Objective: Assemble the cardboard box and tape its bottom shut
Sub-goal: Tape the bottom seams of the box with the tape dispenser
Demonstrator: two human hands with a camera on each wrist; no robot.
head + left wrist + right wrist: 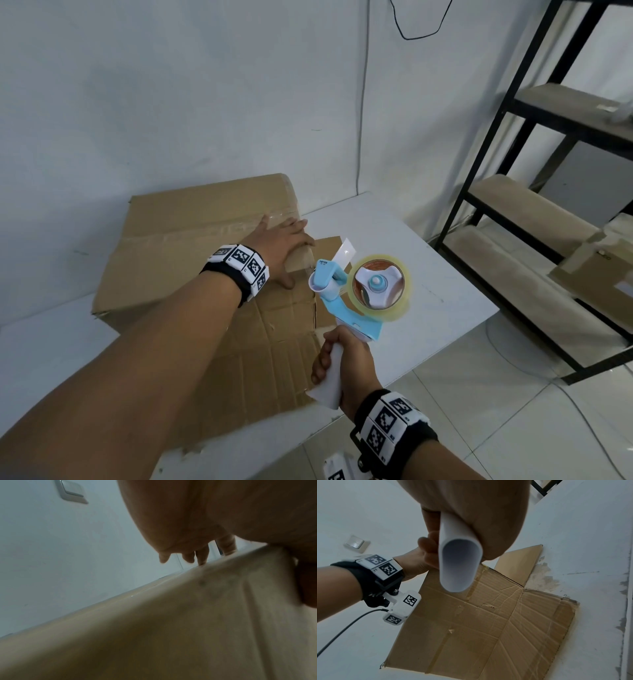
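Note:
A brown cardboard box [191, 246] stands bottom-up on the white table [428, 274], a strip of clear tape running along its seam. My left hand [281, 246] lies flat on the box's right end, fingers straight over the tape end and the corner; the left wrist view shows the fingertips [202, 559] on the cardboard [171, 628]. My right hand [346, 363] grips the white handle [458, 563] of a blue tape dispenser [352, 294], held in the air just right of the box, its clear roll facing me. A box flap [488, 622] lies flat on the table below it.
A black metal shelf rack [513, 171] with beige boards stands to the right, cardboard pieces [596, 270] on its lower shelves. The white wall is close behind the box, with a light switch [355, 543]. Tiled floor [479, 428] lies beyond the table's right edge.

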